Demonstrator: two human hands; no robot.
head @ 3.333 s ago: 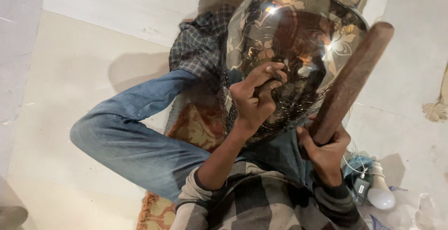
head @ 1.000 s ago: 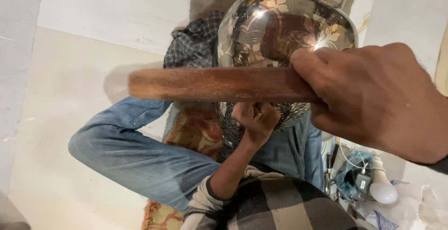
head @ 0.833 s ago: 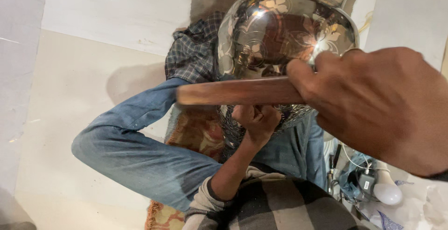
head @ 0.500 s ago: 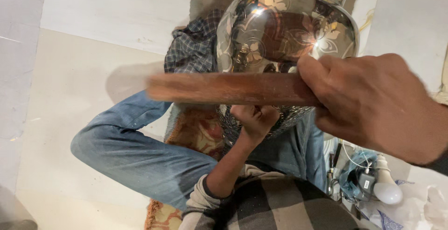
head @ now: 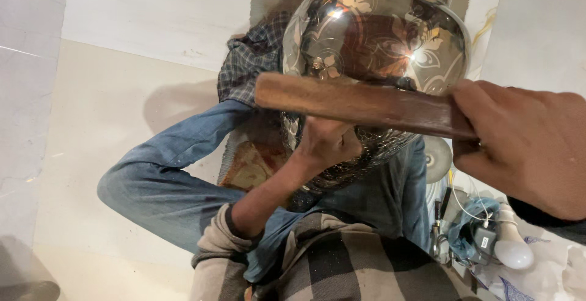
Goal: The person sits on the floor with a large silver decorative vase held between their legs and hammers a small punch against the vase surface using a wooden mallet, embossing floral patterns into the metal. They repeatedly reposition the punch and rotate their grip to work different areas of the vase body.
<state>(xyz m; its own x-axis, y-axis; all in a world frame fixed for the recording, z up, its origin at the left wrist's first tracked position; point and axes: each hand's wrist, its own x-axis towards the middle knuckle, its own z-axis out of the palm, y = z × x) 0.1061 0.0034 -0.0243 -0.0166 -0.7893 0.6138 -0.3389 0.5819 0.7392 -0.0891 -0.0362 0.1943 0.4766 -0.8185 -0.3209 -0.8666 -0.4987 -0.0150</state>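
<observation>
A large shiny metal pot [head: 378, 44] with engraved flower patterns rests on my lap, its round belly facing me. My left hand [head: 326, 142] presses against the lower front of the pot, fingers curled on its surface. My right hand [head: 525, 148] grips one end of a flat brown wooden bat [head: 360, 102], which lies across the pot's belly, pointing left, just above my left hand. My bent leg in blue jeans [head: 177, 179] lies below the pot.
A patterned mat [head: 250, 163] lies under my legs on the pale floor [head: 104, 112]. At the right sit a white bulb [head: 513, 252], a blue-wrapped charger with cables [head: 476, 231] and a round disc [head: 436, 157]. A checked cloth [head: 244, 63] lies behind the pot.
The bat, earlier held upright beside the pot, now lies across its belly in my raised right hand; over the last second it shifts slightly up and down. My left hand stays on the pot.
</observation>
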